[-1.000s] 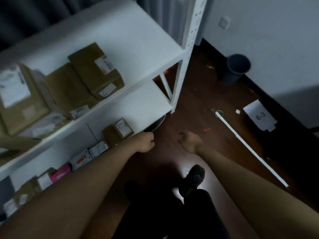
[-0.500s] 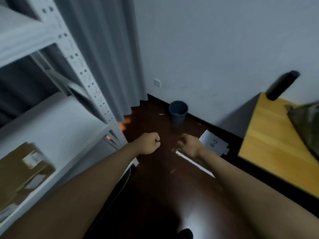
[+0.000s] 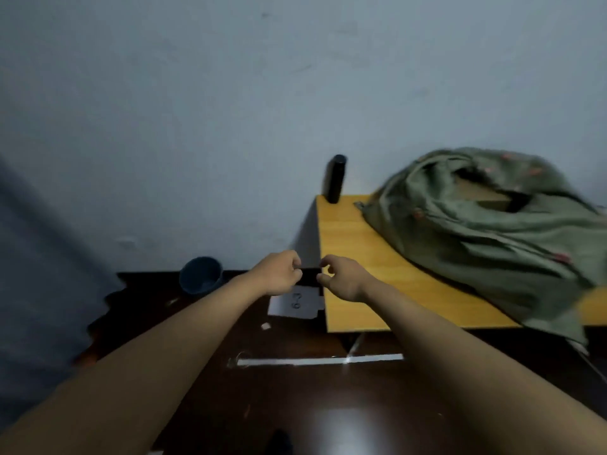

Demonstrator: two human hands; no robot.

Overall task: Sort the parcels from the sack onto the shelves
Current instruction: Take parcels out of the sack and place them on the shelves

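both forearms extend forward at mid-frame, hands close together but apart. left hand point(image 3: 279, 275) has its fingers curled into a loose fist with nothing in it. right hand point(image 3: 341, 279) has fingers loosely curled, thumb and forefinger bent toward each other, empty. the green sack point(image 3: 486, 231) lies crumpled on the yellow wooden table point(image 3: 358, 284) at right, its mouth gaping toward the wall; a brown parcel point(image 3: 483, 197) shows inside the opening. a dark cylinder point(image 3: 335, 178) stands upright at the table's far corner against the wall. on the dark floor: a blue bin point(image 3: 201, 274) near the wall, a white sheet point(image 3: 295, 302) with handwritten marks just beside the table edge, a white strip point(image 3: 315, 360) lying across.
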